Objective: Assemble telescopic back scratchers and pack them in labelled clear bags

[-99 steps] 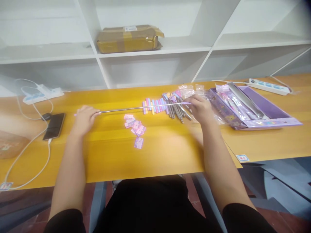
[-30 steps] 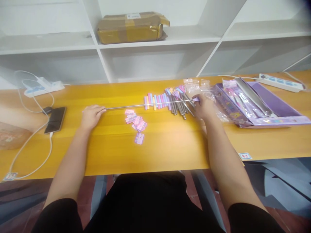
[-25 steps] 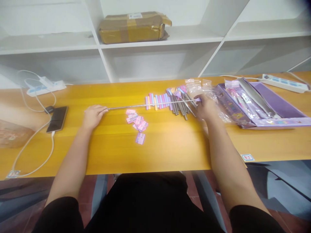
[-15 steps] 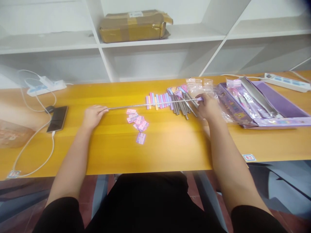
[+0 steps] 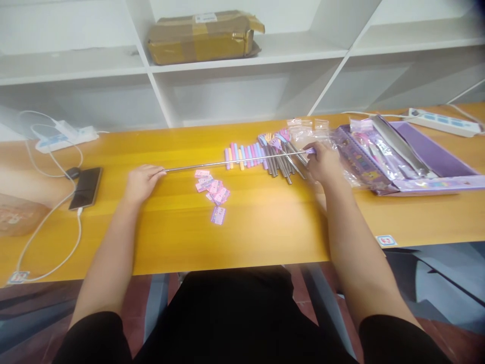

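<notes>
A thin metal telescopic rod is stretched out between my two hands above the table. My left hand pinches its left end. The purple end of the rod is in the closed fingers of my right hand. Beyond the rod, a row of pastel sticks lies side by side. Several metal rods with coloured hand-shaped heads are piled close to my right hand. Small pink and purple cards are scattered on the near side of the rod.
An open purple box with packaged items sits at the right, beside clear plastic bags. A phone with a white cable lies at the left. Power strips are at both sides. A taped carton rests on the shelf.
The view has shifted slightly. Both hands keep hold of the stretched rod, and no object on the table has visibly moved.
</notes>
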Action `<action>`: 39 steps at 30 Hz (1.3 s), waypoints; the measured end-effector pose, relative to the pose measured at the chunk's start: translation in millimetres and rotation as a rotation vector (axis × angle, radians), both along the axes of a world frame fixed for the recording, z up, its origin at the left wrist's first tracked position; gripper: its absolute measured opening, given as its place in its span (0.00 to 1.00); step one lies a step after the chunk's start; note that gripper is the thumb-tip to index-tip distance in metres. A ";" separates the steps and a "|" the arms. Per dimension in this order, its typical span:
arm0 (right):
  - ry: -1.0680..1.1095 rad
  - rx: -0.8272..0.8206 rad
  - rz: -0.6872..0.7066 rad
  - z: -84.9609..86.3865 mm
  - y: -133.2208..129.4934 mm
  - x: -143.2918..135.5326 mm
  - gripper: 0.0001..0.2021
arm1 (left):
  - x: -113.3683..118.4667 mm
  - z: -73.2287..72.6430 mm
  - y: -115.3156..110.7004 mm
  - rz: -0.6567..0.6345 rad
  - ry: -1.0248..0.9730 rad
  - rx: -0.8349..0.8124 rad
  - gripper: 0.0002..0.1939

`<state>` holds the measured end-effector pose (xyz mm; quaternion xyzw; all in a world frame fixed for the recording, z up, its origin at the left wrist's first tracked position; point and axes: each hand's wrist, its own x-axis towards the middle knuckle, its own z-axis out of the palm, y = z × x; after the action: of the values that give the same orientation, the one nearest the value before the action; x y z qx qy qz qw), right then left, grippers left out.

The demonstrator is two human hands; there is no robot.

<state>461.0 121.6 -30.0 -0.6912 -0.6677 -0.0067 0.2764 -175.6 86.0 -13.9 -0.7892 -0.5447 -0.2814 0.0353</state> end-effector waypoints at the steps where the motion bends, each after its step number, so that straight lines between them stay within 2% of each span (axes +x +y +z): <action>1: 0.004 0.006 -0.002 -0.2 0.1 0.5 0.22 | -0.2 0.9 -0.2 -0.011 0.003 0.011 0.23; 13: 0.037 0.059 0.011 -1.3 1.4 6.5 0.21 | 6.2 11.4 -9.1 -0.036 0.039 0.038 0.28; 29: 0.029 0.092 0.040 1.9 -2.6 -4.2 0.19 | 17.3 18.9 -17.9 -0.023 0.041 0.010 0.26; 35: 0.008 0.043 0.077 11.9 -6.8 -17.5 0.20 | 23.5 21.4 -21.7 -0.014 0.054 -0.017 0.25; 39: -0.059 0.016 0.158 14.5 -11.1 -44.7 0.19 | 42.9 16.5 -25.8 -0.016 0.061 -0.033 0.22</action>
<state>416.3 110.5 -15.5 -0.6337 -0.7278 -0.0105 0.2620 -132.7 60.3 2.6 -0.8023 -0.5416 -0.2483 0.0366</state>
